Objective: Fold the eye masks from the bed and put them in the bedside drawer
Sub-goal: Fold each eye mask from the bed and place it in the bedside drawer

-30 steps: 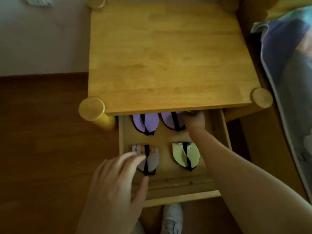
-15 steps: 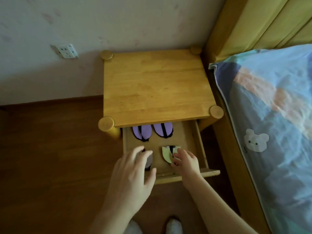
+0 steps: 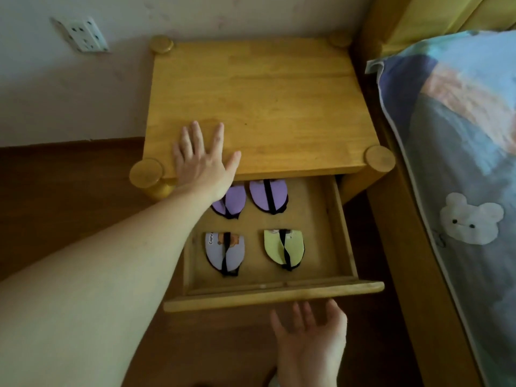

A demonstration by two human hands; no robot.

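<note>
Head view: drawer (image 3: 342,227) of the bedside desk (image 3: 259,101) pulled open, four folded eye masks lying flat inside, apart from each other, in two rows. Back row: purple mask (image 3: 233,201) partly under the left wrist, second purple mask (image 3: 268,195) beside it. Front row: lilac printed mask (image 3: 224,251), yellow-green mask (image 3: 283,247). Left hand (image 3: 201,160) spread wide, flat on the desk top near its front left corner, holding nothing. Right hand (image 3: 310,344) open, fingers splayed, empty, just below the drawer front (image 3: 273,296); contact unclear. No masks visible on the bed (image 3: 452,152) in the part shown. Judgement: packing looks done, closing is the step in hand. Do it well: brace the desk with the left, push at the middle of the front so it runs straight, go slow so the masks don't slide or unfold, keep fingers clear of the gap.
</note>
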